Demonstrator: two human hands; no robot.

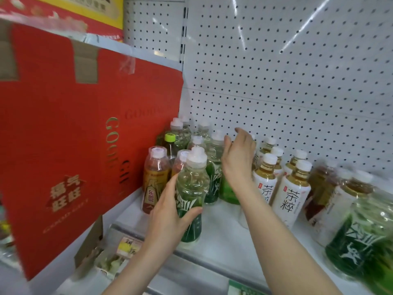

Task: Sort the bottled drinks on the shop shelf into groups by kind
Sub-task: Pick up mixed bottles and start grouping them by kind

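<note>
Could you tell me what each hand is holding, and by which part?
The left hand grips a green-labelled bottle round its body, at the label. The right hand is open and holds nothing that shows.

The green-labelled bottle [191,201] at the front is clear above, with a white cap and a deep green wrap crossed by white leaf-like strokes. The orange-labelled bottle [153,179] to its left carries an orange and dark red label under a white cap. Behind it, the dark bottle [170,149] has a yellow-green cap. The white-labelled bottles [291,194] hold amber liquid and bear black characters and a small red mark. The cardboard box [63,135] is red with gold lettering and brown patches. The back panel [297,67] is white, dotted with regular rows of dark holes. The shelf [223,243] is white.
</note>
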